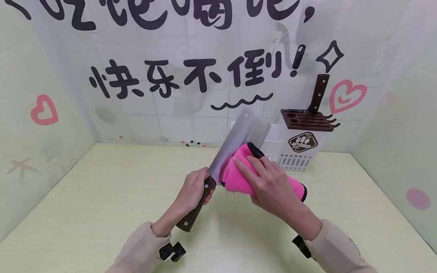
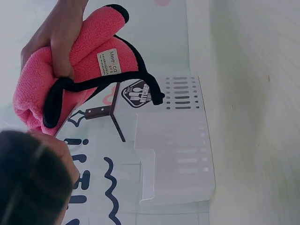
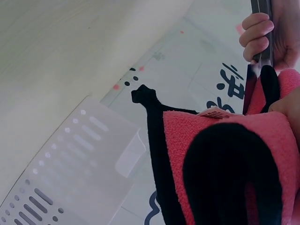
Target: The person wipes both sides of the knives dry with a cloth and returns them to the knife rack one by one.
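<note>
A cleaver with a broad steel blade point(image 1: 238, 133) is held up at a tilt over the table. My left hand point(image 1: 193, 188) grips its dark wooden handle point(image 1: 190, 220) near the blade; in the right wrist view those fingers point(image 3: 257, 35) curl round it. My right hand point(image 1: 272, 186) holds a folded pink towel point(image 1: 239, 175) with black edging against the lower right of the blade. The left wrist view shows the towel point(image 2: 96, 47) bunched under the right hand point(image 2: 61, 35), a white label point(image 2: 108, 62) on it. The towel covers part of the blade.
Behind the right hand, at the back wall, stands a white knife holder point(image 1: 299, 151) with a slotted brown top. A dark-handled knife point(image 1: 318, 93) sticks up from it. The pale table point(image 1: 111, 213) is bounded by printed walls at the back and both sides.
</note>
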Tool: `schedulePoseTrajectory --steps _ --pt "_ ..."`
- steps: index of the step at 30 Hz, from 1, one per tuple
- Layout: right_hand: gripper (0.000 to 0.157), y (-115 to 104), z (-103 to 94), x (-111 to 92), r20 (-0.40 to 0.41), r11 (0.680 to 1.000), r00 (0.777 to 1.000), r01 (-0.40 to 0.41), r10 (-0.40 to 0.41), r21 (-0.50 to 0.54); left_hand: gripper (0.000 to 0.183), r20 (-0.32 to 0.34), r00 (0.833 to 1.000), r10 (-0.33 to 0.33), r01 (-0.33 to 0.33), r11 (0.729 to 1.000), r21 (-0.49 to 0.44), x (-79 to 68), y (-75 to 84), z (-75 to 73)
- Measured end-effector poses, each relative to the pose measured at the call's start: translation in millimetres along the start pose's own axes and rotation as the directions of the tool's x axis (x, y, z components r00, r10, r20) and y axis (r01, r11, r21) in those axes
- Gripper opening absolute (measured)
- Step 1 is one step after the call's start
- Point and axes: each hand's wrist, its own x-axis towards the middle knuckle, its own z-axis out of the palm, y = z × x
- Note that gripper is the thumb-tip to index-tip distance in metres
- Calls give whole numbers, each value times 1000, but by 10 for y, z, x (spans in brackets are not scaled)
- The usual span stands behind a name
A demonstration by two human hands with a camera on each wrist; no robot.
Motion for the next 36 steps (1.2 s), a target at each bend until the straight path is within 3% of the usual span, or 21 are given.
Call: schedulePoseTrajectory --steps 20,36 --pt "71 150 -7 34 3 996 998 -63 63 -60 30 63 998 0 -2 999 35 -5 -56 -24" --pt "66 357 23 48 -18 986 990 -143 142 -87 27 95 994 -48 45 998 32 -21 -78 -47"
